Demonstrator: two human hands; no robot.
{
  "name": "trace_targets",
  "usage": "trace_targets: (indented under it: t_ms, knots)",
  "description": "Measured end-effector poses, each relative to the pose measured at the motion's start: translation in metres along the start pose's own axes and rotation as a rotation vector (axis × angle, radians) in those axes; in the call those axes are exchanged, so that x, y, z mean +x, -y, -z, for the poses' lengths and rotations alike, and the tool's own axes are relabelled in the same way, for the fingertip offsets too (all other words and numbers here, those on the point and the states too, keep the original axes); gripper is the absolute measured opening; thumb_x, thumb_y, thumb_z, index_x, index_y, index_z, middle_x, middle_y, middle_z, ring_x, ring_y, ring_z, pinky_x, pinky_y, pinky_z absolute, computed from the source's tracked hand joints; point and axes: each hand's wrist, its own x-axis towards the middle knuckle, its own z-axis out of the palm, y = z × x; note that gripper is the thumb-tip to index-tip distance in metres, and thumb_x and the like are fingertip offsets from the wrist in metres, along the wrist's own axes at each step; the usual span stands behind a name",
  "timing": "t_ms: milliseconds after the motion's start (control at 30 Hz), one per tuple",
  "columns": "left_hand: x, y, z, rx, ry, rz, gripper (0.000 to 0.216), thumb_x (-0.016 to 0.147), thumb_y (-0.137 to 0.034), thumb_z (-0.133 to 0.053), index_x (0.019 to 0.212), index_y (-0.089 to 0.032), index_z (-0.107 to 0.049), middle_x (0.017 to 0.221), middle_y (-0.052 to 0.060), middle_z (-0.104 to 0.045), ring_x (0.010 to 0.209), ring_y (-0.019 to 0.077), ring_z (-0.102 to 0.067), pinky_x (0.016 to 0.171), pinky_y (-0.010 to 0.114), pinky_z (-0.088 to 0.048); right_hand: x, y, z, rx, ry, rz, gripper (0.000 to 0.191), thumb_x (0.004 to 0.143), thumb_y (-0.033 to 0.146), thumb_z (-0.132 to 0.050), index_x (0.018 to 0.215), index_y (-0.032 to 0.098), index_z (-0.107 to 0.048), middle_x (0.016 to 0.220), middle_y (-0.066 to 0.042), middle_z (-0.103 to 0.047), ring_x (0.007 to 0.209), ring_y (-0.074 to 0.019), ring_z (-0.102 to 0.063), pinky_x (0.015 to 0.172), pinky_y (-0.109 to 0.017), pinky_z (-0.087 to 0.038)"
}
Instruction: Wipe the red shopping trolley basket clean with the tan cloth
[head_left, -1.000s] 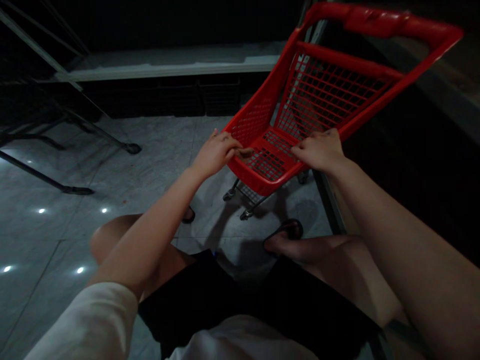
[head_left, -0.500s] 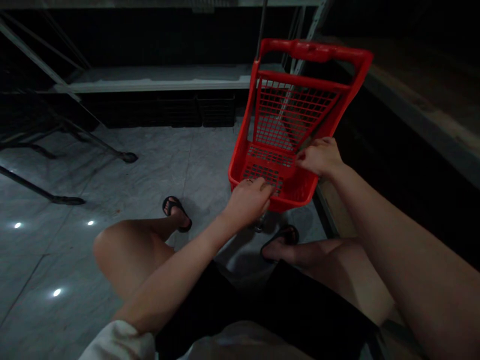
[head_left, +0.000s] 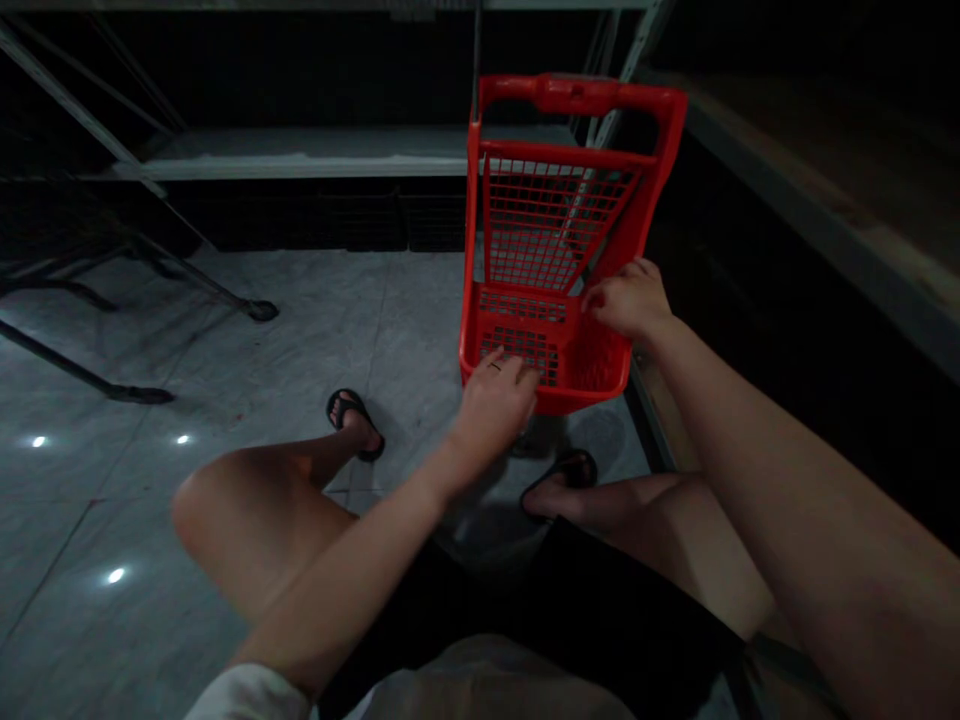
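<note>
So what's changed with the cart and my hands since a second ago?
The red cart has turned, its handle swinging left. Your left hand has shifted right and closer to you, at the cart's near edge. Your right hand stays by its right side; the right flip-flop stays put.

The red shopping cart [head_left: 577,402] looks like smooth plastic with a faint gloss, the grey floor [head_left: 277,390] polished enough to mirror lights at left, the far shelf [head_left: 315,166] pale, painted-looking metal, and the near black shorts [head_left: 622,610] and white sleeve [head_left: 255,695] matt cloth.
</note>
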Motion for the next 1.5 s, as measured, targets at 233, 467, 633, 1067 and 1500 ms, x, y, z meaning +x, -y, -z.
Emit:
trace_targets:
  t_ms: [233, 467, 633, 1067, 1500]
  knots:
    - [0.029, -0.105, -0.033, -0.161, -0.017, 0.006, 0.025, 0.104, -0.019, -0.048, 0.116, -0.018, -0.069, 0.097, 0.005, -0.072, 0.093, 0.0197, -0.071, 0.108, 0.039, -0.052, -0.011, -0.006, 0.001, 0.031, -0.044, 0.004, 0.024, 0.087, 0.027, -0.059, 0.092, 0.022, -0.082, 0.098, -0.01, -0.078, 0.119, -0.0314, -0.06, 0.122, -0.056, -0.027]
    - [-0.016, -0.041, -0.006, -0.052, 0.008, -0.261, 0.039, 0.102, -0.02, -0.051, 0.139, -0.015, -0.058, 0.132, 0.01, -0.07, 0.119, 0.0227, -0.067, 0.11, 0.043, -0.051, -0.029, 0.009, 0.006, 0.232, -0.129, -0.039, 0.027, 0.085, 0.02, -0.056, 0.092, 0.025, -0.082, 0.103, -0.007, -0.079, 0.113, -0.0307, -0.06, 0.122, -0.06, -0.027]
    - [-0.032, -0.021, 0.0, -0.112, -0.099, 0.062, 0.034, 0.1, -0.015, -0.048, 0.132, -0.019, -0.061, 0.119, 0.009, -0.074, 0.112, 0.0217, -0.07, 0.12, 0.048, -0.046, -0.03, 0.039, 0.005, 0.348, -0.176, -0.106, 0.035, 0.097, 0.027, -0.046, 0.097, 0.023, -0.081, 0.105, -0.011, -0.077, 0.119, -0.0329, -0.056, 0.12, -0.066, -0.021]
    - [-0.013, -0.012, 0.004, -0.052, 0.009, 0.039, 0.025, 0.106, -0.019, -0.047, 0.126, -0.016, -0.061, 0.113, 0.008, -0.076, 0.104, 0.0208, -0.073, 0.117, 0.045, -0.05, -0.021, 0.069, 0.003, 0.501, -0.249, -0.049, 0.04, 0.1, 0.019, -0.038, 0.093, 0.024, -0.078, 0.108, -0.006, -0.077, 0.119, -0.0293, -0.056, 0.12, -0.067, -0.015]
    - [0.015, -0.028, 0.003, -0.101, -0.007, 0.431, 0.034, 0.112, -0.026, -0.032, 0.132, -0.02, -0.059, 0.112, 0.008, -0.078, 0.095, 0.0204, -0.076, 0.086, 0.032, -0.06, -0.018, 0.104, 0.01, 0.794, -0.238, 0.004, 0.044, 0.098, 0.015, -0.037, 0.099, 0.032, -0.078, 0.086, 0.002, -0.074, 0.105, -0.0245, -0.064, 0.122, -0.06, -0.016]
